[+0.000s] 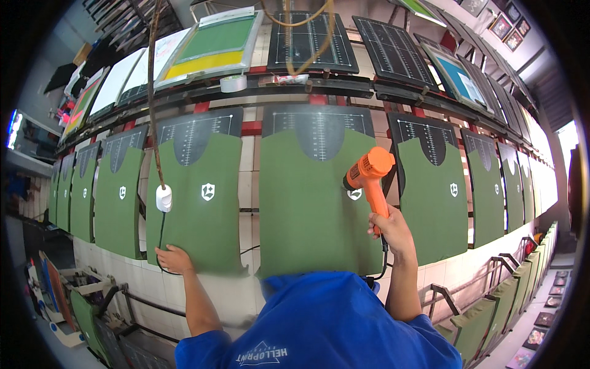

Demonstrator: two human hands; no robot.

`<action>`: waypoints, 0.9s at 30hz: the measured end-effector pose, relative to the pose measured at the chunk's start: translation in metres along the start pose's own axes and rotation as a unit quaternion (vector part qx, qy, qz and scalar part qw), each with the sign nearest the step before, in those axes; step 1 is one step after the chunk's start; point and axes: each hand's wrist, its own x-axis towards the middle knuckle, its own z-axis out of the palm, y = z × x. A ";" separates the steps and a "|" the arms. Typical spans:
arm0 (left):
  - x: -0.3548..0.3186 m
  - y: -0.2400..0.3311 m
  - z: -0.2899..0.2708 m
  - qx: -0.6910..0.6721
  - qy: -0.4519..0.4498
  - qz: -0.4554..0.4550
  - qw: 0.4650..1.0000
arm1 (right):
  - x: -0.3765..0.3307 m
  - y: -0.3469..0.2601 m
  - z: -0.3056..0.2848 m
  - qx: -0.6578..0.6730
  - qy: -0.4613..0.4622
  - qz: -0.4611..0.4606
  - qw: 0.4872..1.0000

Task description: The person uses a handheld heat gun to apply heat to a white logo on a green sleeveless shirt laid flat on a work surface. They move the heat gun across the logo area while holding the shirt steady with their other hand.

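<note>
My right hand grips an orange heat gun by its handle. The nozzle points left and down, just over a white shield print that it partly covers. That print is on a green fabric piece laid over a dark board with white ruled marks. My left hand is by the lower left corner of the neighbouring green piece, its fingers closed on a thin black cord. The cord drops from a white socket connector on a hanging cable. Another black cord leaves the gun's handle.
More boards with green pieces stand in a row on both sides. Behind runs a rack with a framed screen, a tape roll and dark boards. Yellowish tubing hangs at the top. Metal bars project at the lower right.
</note>
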 end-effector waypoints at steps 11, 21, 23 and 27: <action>0.000 0.001 -0.001 0.005 -0.002 -0.002 1.000 | 0.000 -0.002 -0.007 0.029 0.020 0.001 0.999; -0.001 0.001 -0.002 0.001 0.000 -0.001 1.000 | 0.000 0.001 -0.005 0.013 0.028 -0.013 0.999; -0.002 0.002 -0.002 0.003 -0.004 -0.002 1.000 | -0.001 0.000 -0.004 -0.001 0.030 -0.015 0.999; 0.000 -0.001 0.001 0.000 0.003 -0.001 1.000 | -0.001 0.003 -0.010 0.025 0.035 -0.012 0.999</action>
